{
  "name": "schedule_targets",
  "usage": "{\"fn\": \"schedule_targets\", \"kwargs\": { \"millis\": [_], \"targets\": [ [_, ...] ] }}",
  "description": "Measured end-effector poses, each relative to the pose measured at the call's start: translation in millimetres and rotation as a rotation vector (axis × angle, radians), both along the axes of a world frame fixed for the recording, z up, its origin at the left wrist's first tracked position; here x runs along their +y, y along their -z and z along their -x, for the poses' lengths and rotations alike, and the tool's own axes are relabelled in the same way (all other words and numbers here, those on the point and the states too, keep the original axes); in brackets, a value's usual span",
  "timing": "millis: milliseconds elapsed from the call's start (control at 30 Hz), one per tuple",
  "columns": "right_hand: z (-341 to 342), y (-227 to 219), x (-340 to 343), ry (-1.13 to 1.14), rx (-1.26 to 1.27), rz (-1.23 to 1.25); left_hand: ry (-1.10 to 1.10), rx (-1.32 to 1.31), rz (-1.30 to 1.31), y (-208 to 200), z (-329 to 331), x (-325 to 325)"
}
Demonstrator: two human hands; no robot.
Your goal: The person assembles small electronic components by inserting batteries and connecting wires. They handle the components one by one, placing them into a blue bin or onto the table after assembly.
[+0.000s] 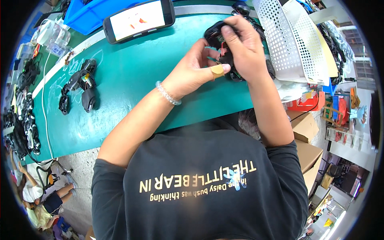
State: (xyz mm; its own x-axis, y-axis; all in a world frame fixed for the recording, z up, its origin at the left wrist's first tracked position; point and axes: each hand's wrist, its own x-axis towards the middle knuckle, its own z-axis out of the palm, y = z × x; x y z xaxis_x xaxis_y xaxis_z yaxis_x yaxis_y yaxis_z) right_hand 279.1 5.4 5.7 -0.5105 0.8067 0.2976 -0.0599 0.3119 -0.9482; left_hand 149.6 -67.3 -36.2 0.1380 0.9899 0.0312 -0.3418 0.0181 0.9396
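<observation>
Over the right part of the green table, both hands are closed on a black plastic housing [216, 33] that looks opened up, with a bit of red wire and board showing inside. My right hand [247, 50] grips its upper part, thumb lying across the top. From the left, my left hand [197, 69] pinches its lower part; a tan wrap is on the thumb and a clear beaded bracelet on the wrist. More black parts lie just beneath and behind the hands, partly hidden. Exact details between the fingers are covered.
Several black assemblies [81, 84] lie on the green table [132, 76] at left. A phone [140, 20] with a lit screen leans by a blue bin [86, 18] at the back. White perforated baskets [280, 44] stand close on the right. Cardboard boxes [306, 156] sit below.
</observation>
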Motion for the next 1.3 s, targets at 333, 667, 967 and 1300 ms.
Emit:
{"fn": "schedule_targets", "kwargs": {
  "millis": [333, 667, 967, 1300],
  "targets": [
    [-12.3, 10.8, -7.9, -0.152, -0.169, -0.044, 0.098, -0.581, 0.289, 5.2, 11.9, -15.4],
    [9.0, 22.9, -53.2, 0.108, -0.425, -0.327, -0.241, -0.117, 0.123, 0.8, 14.4, -39.1],
    [13.2, 19.4, -28.2, 0.183, -0.148, -0.787, -0.366, 0.437, -0.633, 3.0, 37.7, -52.1],
    [21.6, 8.6, -20.5, 0.138, -0.147, -1.065, 0.141, -0.649, 0.247, 4.8, 59.6, -78.9]
  ]
}}
